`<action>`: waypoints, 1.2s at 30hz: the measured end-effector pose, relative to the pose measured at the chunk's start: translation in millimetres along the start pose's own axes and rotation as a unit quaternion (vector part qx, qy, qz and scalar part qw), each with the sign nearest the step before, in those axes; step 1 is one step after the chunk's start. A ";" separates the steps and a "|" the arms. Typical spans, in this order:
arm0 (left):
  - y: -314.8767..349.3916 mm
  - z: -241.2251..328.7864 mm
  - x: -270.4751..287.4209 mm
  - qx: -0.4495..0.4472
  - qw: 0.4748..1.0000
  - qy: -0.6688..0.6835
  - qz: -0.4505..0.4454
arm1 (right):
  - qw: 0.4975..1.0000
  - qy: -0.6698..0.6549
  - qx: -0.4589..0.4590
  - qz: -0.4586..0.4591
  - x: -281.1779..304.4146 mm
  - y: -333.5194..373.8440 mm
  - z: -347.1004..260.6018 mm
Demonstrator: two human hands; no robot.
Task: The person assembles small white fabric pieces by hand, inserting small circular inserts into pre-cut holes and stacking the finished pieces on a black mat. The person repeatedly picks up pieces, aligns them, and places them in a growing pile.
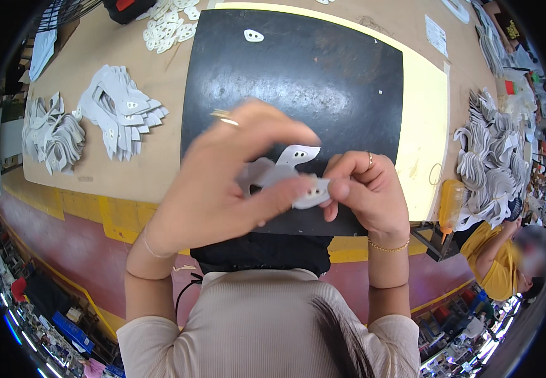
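Tan worktable above a reddish floor with yellow edging, as seen by an onlooker in the room. At far left, a bundle of grey cut pieces lies beside a fanned stack of similar pieces; beyond them is a heap of small off-white patches. Rightward, a black mat bears one loose patch near its far edge. Over the near part of the mat comes the left hand, blurred: its index finger arches apart from the thumb, which lies across the grey piece; whether its remaining fingers grip the piece cannot be told. One end of the piece, with two dark holes, rises between that index finger and thumb, while the other end, also marked by dark holes, extends past the thumb tip to the right hand, whose thumb and index finger pinch its edge. Farther right are a yellow sheet beneath the mat, an orange bottle with its narrow tip toward the near edge, more stacked grey pieces and a co-worker's yellow top.
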State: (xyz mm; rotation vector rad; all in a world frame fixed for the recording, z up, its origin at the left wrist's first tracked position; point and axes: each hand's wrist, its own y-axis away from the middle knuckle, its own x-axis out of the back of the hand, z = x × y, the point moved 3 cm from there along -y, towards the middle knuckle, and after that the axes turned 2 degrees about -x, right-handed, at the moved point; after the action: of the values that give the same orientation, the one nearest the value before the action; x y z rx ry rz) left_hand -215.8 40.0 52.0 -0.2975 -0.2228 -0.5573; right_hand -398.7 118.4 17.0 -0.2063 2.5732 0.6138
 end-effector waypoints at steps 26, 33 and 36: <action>34.7 0.7 -15.6 0.181 0.974 0.137 0.018 | 0.996 0.007 0.085 0.037 -18.4 5.6 5.1; 34.9 1.5 -17.6 0.168 0.977 0.127 0.020 | 0.997 0.014 0.073 0.037 -17.8 7.9 4.6; 35.9 0.6 -15.9 0.161 0.979 0.126 0.023 | 0.998 -0.004 0.055 0.043 -20.1 7.8 5.7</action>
State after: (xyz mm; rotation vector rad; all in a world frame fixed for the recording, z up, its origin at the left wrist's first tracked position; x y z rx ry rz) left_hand -209.3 76.9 40.3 0.0844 -0.0578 -0.4996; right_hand -380.7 128.6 25.4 -0.0574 2.6089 0.5014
